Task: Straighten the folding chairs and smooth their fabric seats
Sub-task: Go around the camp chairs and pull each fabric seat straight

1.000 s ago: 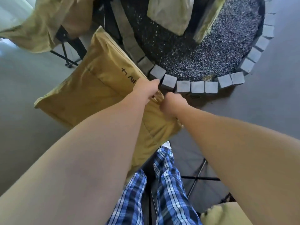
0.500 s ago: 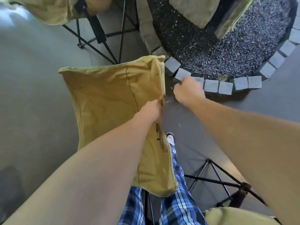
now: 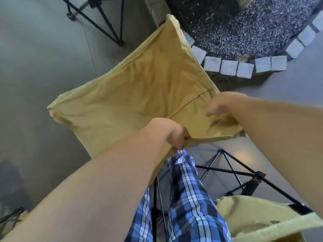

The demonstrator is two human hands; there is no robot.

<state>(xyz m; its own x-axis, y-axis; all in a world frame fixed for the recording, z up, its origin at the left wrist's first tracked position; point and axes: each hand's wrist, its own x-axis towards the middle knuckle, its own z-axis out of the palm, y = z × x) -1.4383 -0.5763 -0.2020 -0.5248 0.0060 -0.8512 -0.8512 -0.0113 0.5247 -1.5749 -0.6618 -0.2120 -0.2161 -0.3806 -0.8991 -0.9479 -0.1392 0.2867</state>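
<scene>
A tan fabric chair seat (image 3: 139, 95) spreads out in front of me, creased across its middle. My left hand (image 3: 174, 135) grips its near edge, fingers curled round the hem. My right hand (image 3: 222, 107) lies on the fabric's near right corner with fingers extended, pressing on it. The seat's own frame is hidden beneath it, except for thin black rods below my legs.
A round gravel bed (image 3: 244, 23) ringed by grey paving blocks (image 3: 229, 67) lies ahead right. Black chair legs (image 3: 103, 20) stand at top left. Another black folding frame (image 3: 244, 177) with pale green fabric (image 3: 262, 219) sits at lower right. Grey floor surrounds everything.
The seat has swung from hanging edge-on to lying spread open. My right hand moved from beside the paving blocks onto the fabric's right corner. My left hand keeps its grip on the edge.
</scene>
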